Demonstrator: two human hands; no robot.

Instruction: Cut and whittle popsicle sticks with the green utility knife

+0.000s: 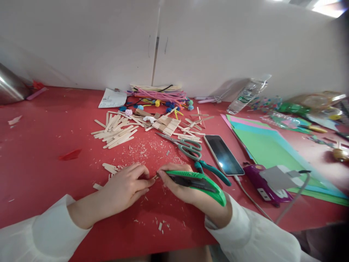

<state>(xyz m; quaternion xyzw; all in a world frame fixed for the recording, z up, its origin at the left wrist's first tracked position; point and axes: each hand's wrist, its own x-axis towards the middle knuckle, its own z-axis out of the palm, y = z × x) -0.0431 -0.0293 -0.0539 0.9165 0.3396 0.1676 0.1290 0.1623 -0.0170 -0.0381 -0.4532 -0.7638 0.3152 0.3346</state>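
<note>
Grn cutter (197, 182) lies btwn fingers (177, 166) of R hand (174, 187).

Writing on the paper note (112, 98), bottle label (243, 98) and purple block (255, 181) is too blurred to read.

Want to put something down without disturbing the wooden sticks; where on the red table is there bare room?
Widest: left on the red table, between the metal object and the left sleeve, save a red scrap and small bits. Smaller: between the right sleeve and the cable. Crowded: the middle, with wooden sticks, scissors and pliers; the right, with phone and coloured sheets.
</note>
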